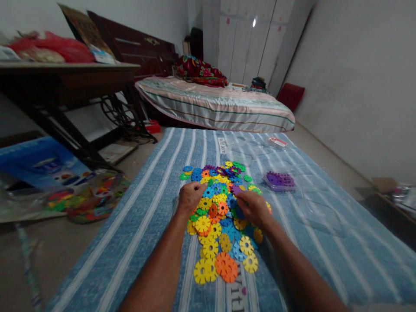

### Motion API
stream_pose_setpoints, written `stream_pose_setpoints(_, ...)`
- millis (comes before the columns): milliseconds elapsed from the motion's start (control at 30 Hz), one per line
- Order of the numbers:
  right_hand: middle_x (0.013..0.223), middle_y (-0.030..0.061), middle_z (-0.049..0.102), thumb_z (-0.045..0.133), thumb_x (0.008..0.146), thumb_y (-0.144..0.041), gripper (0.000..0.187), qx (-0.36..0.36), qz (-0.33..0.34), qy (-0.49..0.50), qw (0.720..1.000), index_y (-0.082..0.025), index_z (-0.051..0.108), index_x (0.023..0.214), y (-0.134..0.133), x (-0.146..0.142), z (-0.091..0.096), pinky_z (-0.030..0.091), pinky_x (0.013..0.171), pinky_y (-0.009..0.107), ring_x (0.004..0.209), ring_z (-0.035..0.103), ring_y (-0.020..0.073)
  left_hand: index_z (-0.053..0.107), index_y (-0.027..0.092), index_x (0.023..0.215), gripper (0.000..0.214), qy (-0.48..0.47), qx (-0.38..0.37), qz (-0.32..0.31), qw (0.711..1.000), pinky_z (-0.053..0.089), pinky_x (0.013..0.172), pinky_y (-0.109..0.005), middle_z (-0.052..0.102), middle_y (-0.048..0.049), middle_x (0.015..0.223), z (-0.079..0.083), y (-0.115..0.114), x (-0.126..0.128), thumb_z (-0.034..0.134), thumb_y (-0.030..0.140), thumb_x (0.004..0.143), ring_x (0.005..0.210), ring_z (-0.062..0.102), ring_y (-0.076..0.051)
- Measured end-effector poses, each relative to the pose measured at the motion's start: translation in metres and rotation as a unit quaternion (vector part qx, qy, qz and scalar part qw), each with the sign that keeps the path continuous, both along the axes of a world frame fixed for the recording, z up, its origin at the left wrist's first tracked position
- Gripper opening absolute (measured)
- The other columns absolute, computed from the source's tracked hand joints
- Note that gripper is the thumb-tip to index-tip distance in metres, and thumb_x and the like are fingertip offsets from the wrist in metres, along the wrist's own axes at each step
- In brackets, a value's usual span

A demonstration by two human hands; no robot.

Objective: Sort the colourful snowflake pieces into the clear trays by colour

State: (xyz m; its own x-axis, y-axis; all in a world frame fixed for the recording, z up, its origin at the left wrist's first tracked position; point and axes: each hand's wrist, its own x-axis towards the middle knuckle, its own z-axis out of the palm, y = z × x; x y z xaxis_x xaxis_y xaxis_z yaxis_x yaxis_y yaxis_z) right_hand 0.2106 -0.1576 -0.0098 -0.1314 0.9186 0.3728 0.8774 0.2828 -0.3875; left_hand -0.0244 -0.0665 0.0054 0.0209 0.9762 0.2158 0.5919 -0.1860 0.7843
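A heap of flat, notched plastic discs (pixel 210 249) in yellow, orange, blue, green and purple lies spread over a blue striped cloth. At the left side of the heap is my left hand (pixel 190 198), its thumb and fingers closed together; whatever is between them is too small to tell. My right hand (pixel 255 209) reaches over the right side, thumb and finger pinching a purple disc (pixel 237 190). To the right of it, a clear plastic box (pixel 280 181) contains purple discs stacked together.
The striped cloth (pixel 146 182) covers a low surface. Clear plastic packaging (pixel 321 212) and a red-and-white label (pixel 277 141) lie on its right half. Beyond stands a bed (pixel 214 102). On the left are a treadle sewing table (pixel 65 73) and a bag of colourful pieces (pixel 94 199) on the floor.
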Motion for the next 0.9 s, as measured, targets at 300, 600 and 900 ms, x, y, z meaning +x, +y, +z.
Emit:
stream_pose_setpoints(300,0.096,0.0108,0.072,0.064,0.093,-0.044,0.028,-0.086,-0.114,-0.103,0.984,-0.018,0.073,0.088,0.023,-0.008,0.012,0.042,0.079,0.03,0.094,0.062,0.0238,0.033,0.021,0.046,0.051,-0.024,0.011,0.003,1.0,0.028,0.057,-0.027,0.028,0.0045,0.052,0.001,0.0,-0.001,0.053,0.059,0.075,0.055,0.03,-0.01)
stream_pose_setpoints(600,0.072,0.0071,0.067,0.054,0.1,-0.028,0.034,0.046,-0.157,-0.132,0.978,-0.018,0.069,0.072,0.025,-0.001,-0.012,0.033,0.068,0.03,0.07,0.056,0.0181,0.044,0.021,0.047,0.038,-0.041,-0.004,0.016,0.999,0.035,0.06,-0.026,0.043,0.0037,0.05,0.009,0.002,-0.005,0.056,0.045,0.073,0.056,0.044,-0.012)
stream_pose_setpoints(900,0.066,0.0044,0.058,0.047,0.101,-0.03,0.038,0.167,-0.205,-0.047,0.963,-0.021,0.058,0.066,0.028,0.027,-0.018,0.031,0.064,0.029,0.065,0.05,0.0172,0.059,0.019,0.052,0.038,-0.074,-0.009,0.048,0.996,0.036,0.061,-0.027,0.051,0.0032,0.052,0.002,0.006,-0.014,0.058,0.052,0.072,0.058,0.046,-0.013)
